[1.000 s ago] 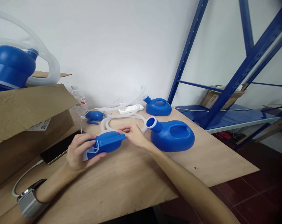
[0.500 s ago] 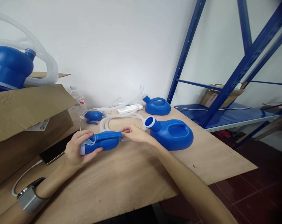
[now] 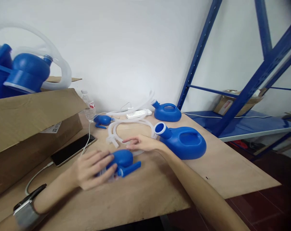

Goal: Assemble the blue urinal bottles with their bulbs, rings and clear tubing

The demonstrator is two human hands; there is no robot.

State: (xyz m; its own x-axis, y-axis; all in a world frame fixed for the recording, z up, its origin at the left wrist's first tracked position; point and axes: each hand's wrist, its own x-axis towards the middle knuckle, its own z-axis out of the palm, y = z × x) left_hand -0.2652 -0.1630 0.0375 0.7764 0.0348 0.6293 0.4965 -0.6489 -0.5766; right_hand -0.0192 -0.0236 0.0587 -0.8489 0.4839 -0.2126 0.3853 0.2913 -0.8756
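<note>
My left hand [image 3: 94, 168] wraps over a blue bulb-shaped urinal head [image 3: 123, 158] low above the table, its blue handle pointing right. The clear-white end of that piece is mostly covered by my fingers and blurred. Just behind it, my right hand [image 3: 140, 142] has its index finger stretched out over the translucent hose [image 3: 129, 121], which lies coiled on the table. No object shows in the right fingers. Beside my right wrist stands a blue urinal bottle [image 3: 185, 143] with an open, white-rimmed neck.
A second blue bottle [image 3: 168, 112], another bulb-shaped head [image 3: 103, 120], a power strip [image 3: 136, 114] and a water bottle [image 3: 89, 106] stand at the back. On the left are a phone [image 3: 73, 149] and a cardboard box [image 3: 37, 106] of blue parts. Blue shelving [image 3: 234, 120] rises at right.
My left hand has turned the urinal head over and brought it lower and to the right, its handle now toward me. My right hand's fingers have come away from its hose end.
</note>
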